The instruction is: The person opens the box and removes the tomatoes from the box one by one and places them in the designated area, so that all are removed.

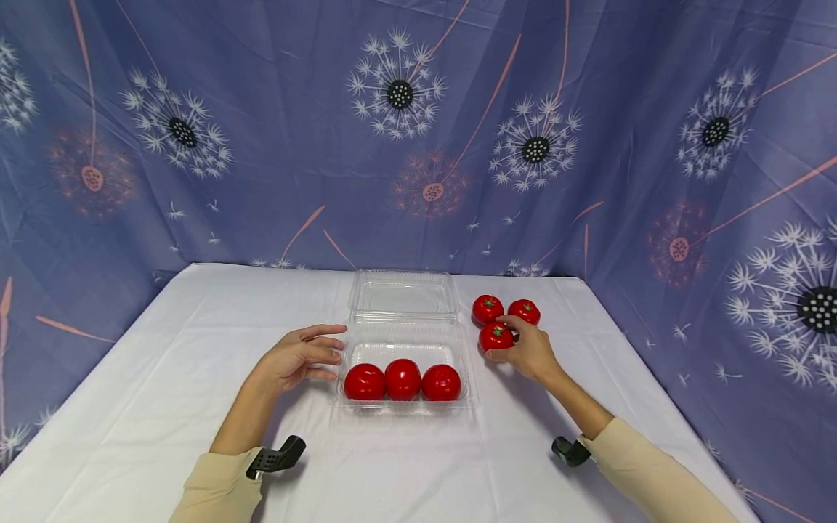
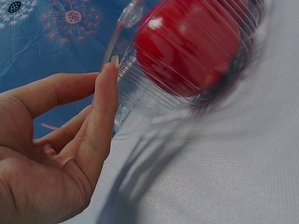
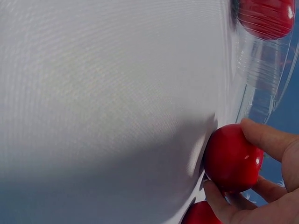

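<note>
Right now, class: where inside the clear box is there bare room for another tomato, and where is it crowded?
The clear box has a bare back row between its three tomatoes and the hinged lid. The front row is full. Outside, the right hand grips one tomato beside two loose tomatoes; the left hand touches the box's left wall.

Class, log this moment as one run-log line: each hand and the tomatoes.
left hand: touches clamshell box | right hand: grips tomato | box: three tomatoes, lid open

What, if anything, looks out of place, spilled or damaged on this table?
Nothing stands out. Three tomatoes sit in a neat row in the open clear container; the right hand grips one tomato beside it, the left hand at the container's edge.
</note>
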Tool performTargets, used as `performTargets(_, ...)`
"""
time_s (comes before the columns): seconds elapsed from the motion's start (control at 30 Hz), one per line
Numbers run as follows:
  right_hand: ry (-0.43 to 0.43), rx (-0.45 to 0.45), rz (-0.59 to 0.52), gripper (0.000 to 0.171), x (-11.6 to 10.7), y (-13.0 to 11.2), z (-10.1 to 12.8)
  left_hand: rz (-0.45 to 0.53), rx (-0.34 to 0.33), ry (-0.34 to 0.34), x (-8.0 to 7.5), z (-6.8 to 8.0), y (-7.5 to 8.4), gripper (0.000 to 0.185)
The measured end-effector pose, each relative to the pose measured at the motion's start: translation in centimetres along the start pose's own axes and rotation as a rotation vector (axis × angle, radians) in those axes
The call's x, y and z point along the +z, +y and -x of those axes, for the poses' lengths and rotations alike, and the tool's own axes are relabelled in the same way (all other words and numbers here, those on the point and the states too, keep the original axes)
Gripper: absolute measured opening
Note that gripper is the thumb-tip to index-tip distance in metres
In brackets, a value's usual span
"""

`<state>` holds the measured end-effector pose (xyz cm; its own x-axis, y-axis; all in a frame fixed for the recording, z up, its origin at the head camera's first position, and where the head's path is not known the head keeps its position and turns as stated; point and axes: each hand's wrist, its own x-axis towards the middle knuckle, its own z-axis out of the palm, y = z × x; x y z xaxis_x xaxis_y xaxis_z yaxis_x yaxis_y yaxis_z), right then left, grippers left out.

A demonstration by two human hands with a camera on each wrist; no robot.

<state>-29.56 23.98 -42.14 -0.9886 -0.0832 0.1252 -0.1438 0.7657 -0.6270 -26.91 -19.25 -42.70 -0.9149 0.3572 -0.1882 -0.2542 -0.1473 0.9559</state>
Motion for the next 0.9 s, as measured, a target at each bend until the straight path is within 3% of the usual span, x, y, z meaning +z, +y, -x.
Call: performTargets(0.9, -0.017, 0.004, 0.034, 0.069, -1.1, -0.9, -0.2, -0.004, 0.002, -0.003, -0.1, 0.0, 0.0, 0.067)
